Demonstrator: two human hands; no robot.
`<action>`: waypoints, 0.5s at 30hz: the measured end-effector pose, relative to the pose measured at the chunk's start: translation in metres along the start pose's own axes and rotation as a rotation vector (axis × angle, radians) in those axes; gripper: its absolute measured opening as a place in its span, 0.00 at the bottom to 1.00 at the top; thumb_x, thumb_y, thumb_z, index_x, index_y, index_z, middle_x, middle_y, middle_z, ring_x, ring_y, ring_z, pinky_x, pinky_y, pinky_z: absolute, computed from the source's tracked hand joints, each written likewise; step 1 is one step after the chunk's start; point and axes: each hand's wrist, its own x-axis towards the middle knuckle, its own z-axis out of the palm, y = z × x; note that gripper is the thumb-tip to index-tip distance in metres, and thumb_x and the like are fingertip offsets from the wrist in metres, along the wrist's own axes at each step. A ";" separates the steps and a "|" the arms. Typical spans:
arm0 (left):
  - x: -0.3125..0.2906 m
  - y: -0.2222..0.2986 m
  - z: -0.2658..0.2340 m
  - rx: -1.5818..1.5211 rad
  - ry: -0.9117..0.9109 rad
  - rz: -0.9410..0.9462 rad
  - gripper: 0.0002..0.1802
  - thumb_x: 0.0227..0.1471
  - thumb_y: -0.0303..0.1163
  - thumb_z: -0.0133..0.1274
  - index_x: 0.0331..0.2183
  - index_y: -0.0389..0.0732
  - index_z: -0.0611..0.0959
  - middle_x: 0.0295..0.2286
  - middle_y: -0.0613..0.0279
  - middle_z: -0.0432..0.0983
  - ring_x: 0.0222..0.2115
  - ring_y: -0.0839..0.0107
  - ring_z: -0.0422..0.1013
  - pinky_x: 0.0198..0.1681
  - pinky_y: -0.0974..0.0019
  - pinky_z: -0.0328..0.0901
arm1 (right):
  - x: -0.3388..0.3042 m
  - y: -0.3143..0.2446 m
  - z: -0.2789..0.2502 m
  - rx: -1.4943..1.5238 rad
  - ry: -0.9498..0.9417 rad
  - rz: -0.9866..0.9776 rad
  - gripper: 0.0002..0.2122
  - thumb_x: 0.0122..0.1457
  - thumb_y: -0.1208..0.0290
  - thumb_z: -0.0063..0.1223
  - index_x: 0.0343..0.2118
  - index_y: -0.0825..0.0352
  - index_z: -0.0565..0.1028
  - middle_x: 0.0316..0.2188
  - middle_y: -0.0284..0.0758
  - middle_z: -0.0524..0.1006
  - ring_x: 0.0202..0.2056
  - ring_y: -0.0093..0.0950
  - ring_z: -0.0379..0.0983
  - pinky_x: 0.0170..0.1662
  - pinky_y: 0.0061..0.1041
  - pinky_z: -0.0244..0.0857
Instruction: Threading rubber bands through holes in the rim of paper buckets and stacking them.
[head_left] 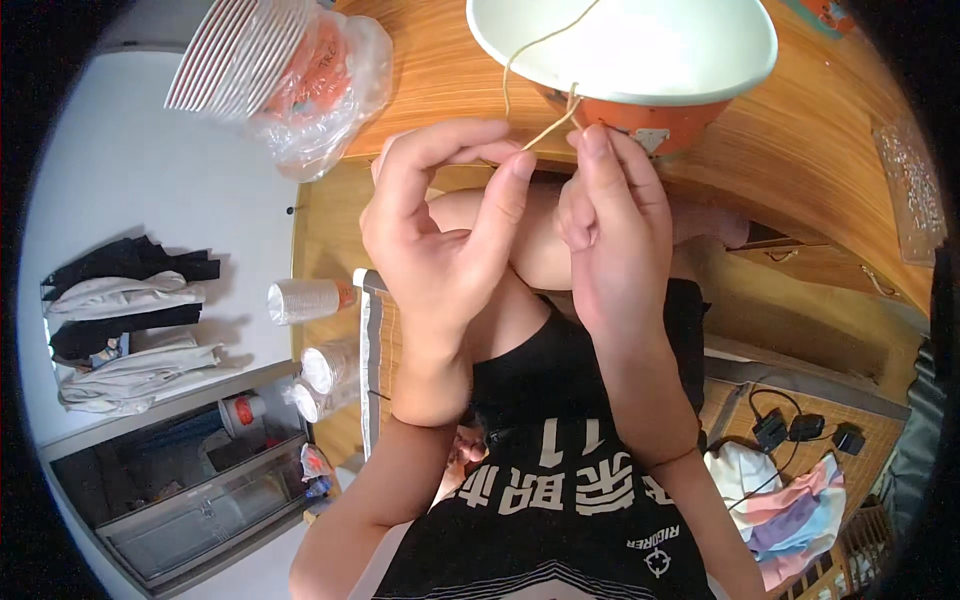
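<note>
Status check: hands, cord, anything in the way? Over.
Left hand, right hand: both pinching yellow cord. Cord at near rim of bucket. Possible snag: strand across bucket's mouth.

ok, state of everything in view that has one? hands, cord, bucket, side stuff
left hand: thumb and fingers pinched on cord
right hand: thumb and forefinger pinched on cord
cord: looped at bucket rim; one length slack across the mouth
orange bucket: open, no lid
bucket stack: nested, partly covered by clear plastic
striped cloth: crumpled
</note>
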 end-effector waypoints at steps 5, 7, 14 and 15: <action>0.000 0.001 -0.001 -0.012 -0.004 -0.028 0.14 0.46 0.22 0.66 0.37 0.37 0.83 0.29 0.64 0.83 0.33 0.73 0.74 0.43 0.70 0.63 | 0.002 0.005 0.003 0.100 -0.029 -0.094 0.13 0.70 0.62 0.46 0.34 0.67 0.73 0.15 0.21 0.59 0.16 0.13 0.52 0.21 0.15 0.48; -0.001 -0.002 0.002 -0.028 -0.009 -0.035 0.14 0.46 0.23 0.66 0.37 0.37 0.83 0.28 0.64 0.83 0.33 0.73 0.74 0.43 0.70 0.63 | 0.003 0.005 0.001 0.139 -0.033 -0.113 0.14 0.70 0.62 0.45 0.31 0.65 0.72 0.14 0.22 0.59 0.16 0.13 0.52 0.21 0.15 0.48; 0.003 0.002 0.006 0.100 -0.065 0.029 0.10 0.45 0.25 0.66 0.35 0.40 0.86 0.28 0.63 0.82 0.32 0.70 0.73 0.43 0.68 0.63 | 0.000 0.003 0.007 0.039 0.099 -0.214 0.21 0.71 0.61 0.44 0.19 0.64 0.69 0.11 0.23 0.64 0.13 0.11 0.55 0.16 0.16 0.46; 0.006 0.004 0.006 0.132 -0.076 0.057 0.09 0.46 0.26 0.66 0.34 0.40 0.86 0.28 0.63 0.82 0.32 0.69 0.73 0.43 0.67 0.63 | 0.001 0.004 0.007 -0.006 0.111 -0.271 0.23 0.71 0.61 0.44 0.17 0.64 0.68 0.10 0.24 0.65 0.13 0.11 0.56 0.16 0.16 0.47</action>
